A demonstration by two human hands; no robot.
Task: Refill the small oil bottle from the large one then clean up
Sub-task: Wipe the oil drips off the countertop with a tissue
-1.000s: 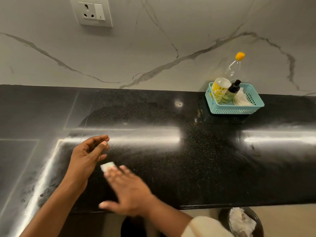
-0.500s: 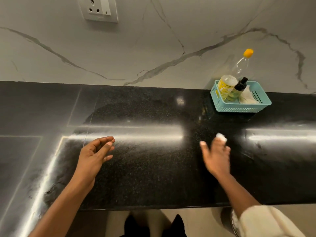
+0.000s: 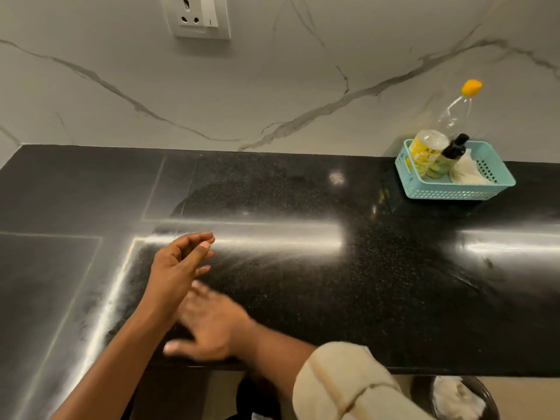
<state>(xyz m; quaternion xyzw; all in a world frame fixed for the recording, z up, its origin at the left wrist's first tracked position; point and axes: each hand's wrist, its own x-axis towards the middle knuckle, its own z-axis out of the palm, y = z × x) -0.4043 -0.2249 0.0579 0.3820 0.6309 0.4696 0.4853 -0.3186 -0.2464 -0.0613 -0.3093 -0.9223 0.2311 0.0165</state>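
The large clear oil bottle (image 3: 454, 116) with an orange cap and yellow label stands in a teal basket (image 3: 454, 193) at the back right of the black counter (image 3: 333, 283). The small bottle (image 3: 454, 148) with a black top leans beside it in the same basket. My left hand (image 3: 178, 265) hovers over the counter's left part, fingers loosely curled and holding nothing. My right hand (image 3: 212, 325) lies flat and blurred on the counter just below and behind the left wrist. Its fingertips and the tissue it held are hidden.
A white tissue (image 3: 466, 174) lies in the basket's right half. A dark bin (image 3: 485, 395) with crumpled tissue stands on the floor under the counter's front edge, bottom right. A wall socket (image 3: 197, 16) sits on the marble backsplash.
My right hand swept right across the counter with the white tissue, then back left to below my left hand. My left hand stayed put, fingers curling slightly.
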